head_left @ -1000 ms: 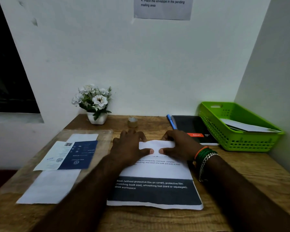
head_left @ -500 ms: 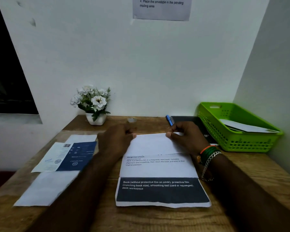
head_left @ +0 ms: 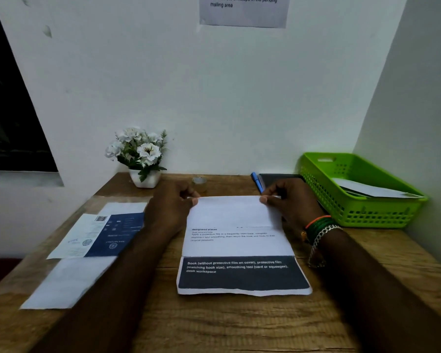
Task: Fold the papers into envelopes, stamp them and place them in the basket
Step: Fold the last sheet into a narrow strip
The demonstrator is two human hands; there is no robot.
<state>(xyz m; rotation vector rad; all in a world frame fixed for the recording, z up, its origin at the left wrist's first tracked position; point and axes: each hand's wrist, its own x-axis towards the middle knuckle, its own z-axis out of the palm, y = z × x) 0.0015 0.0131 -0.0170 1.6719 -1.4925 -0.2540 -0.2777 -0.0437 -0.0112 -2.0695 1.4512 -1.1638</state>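
A printed sheet of paper lies in the middle of the wooden desk, with a dark band of white text across its near end and a crease above that band. Its far part is folded over, blank side up. My left hand pinches the far left corner of that fold, and my right hand pinches the far right corner. A green plastic basket stands at the right against the wall, with folded white paper inside it.
A blue-and-white leaflet and a blank white sheet lie at the left. White flowers in a pot, a small tape roll, a blue pen and a black notebook line the back.
Both hands moved apart from the middle of the far fold to its corners, and the small flap spread into a wide folded panel. The sheet now sits a little to the right.
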